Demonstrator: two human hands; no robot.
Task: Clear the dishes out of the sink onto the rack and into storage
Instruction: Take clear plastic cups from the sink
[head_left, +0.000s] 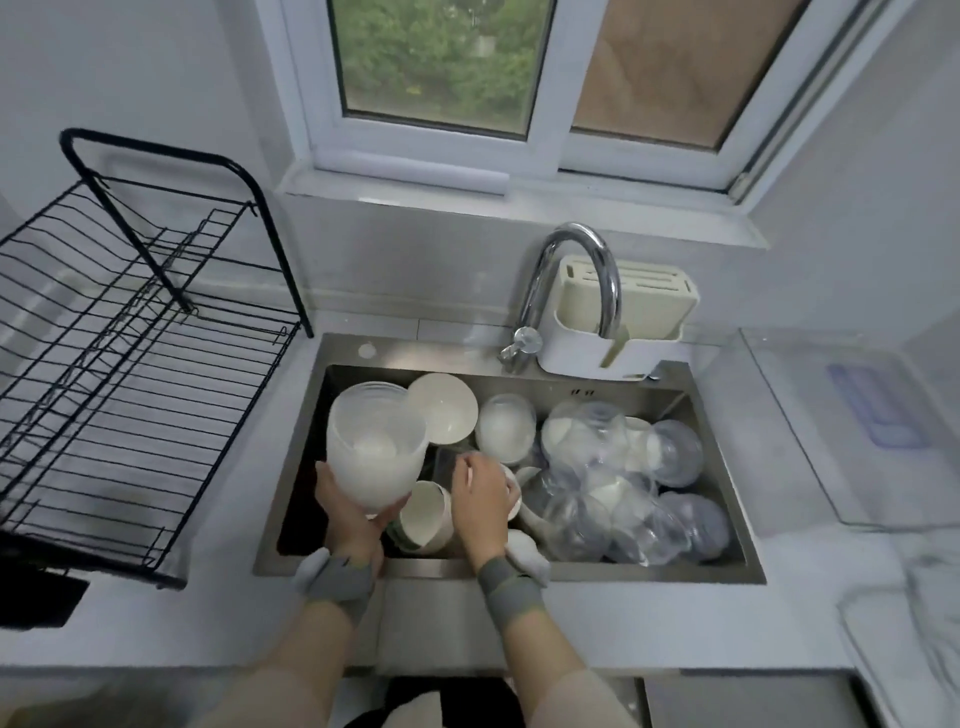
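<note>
Nearest, lower centre: my left grip (347, 512) is clamped under a frosted container (375, 441) lifted over the sink (571, 570). Right grip (480, 493) reaches among dishes, fingers curled; hold cannot be told. Black rack (119, 364) stands on the desk (218, 618), upper left.

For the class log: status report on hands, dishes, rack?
Left hand grips frosted translucent container, lifted above steel sink. Right hand reaches among piled dishes. Black wire rack bare.
</note>
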